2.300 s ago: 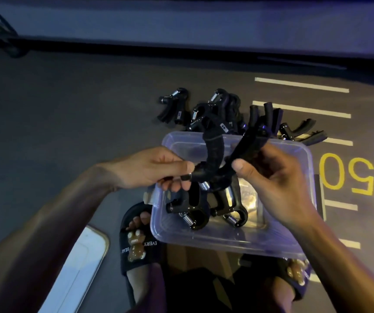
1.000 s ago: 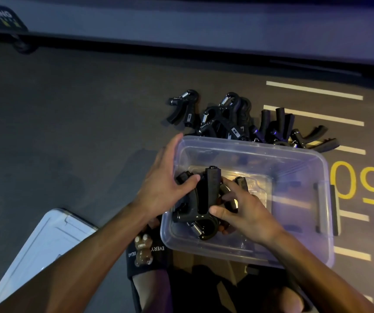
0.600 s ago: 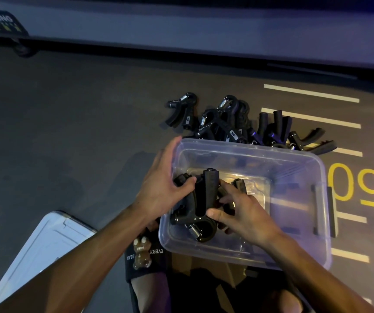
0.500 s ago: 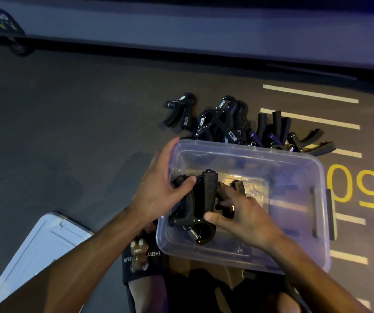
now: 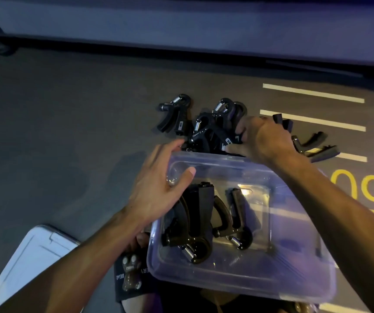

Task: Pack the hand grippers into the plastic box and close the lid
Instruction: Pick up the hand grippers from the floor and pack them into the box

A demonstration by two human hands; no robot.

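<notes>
Dark floor (image 5: 57, 132) is filling most of the frame, with white lines (image 5: 312, 93) and a yellow "50" (image 5: 366, 195) sitting at the right edge. Clear plastic box (image 5: 238, 276) is sitting lower centre, open, tilted a bit. White lid (image 5: 23, 267) is lying flat at lower left, apart from the box.

Left hand (image 5: 158, 193) is resting on the box's upper-left corner, fingers mostly straight along the outside wall, thumb hooking over the rim; not gripping any gripper. Right hand (image 5: 265, 141) is reaching past the far rim into the pile of hand grippers (image 5: 210, 129) at upper centre, fingers curling around one of them; exact grasp is partly hidden.

Packed grippers (image 5: 195, 224) are lying in the left half of the box, springs toward the bottom of the frame. One loose gripper (image 5: 174, 116) is lying just left of the pile, more (image 5: 314, 145) poking out to the right of the right hand. Sandal (image 5: 129, 276) is showing under the box's lower-left corner.
</notes>
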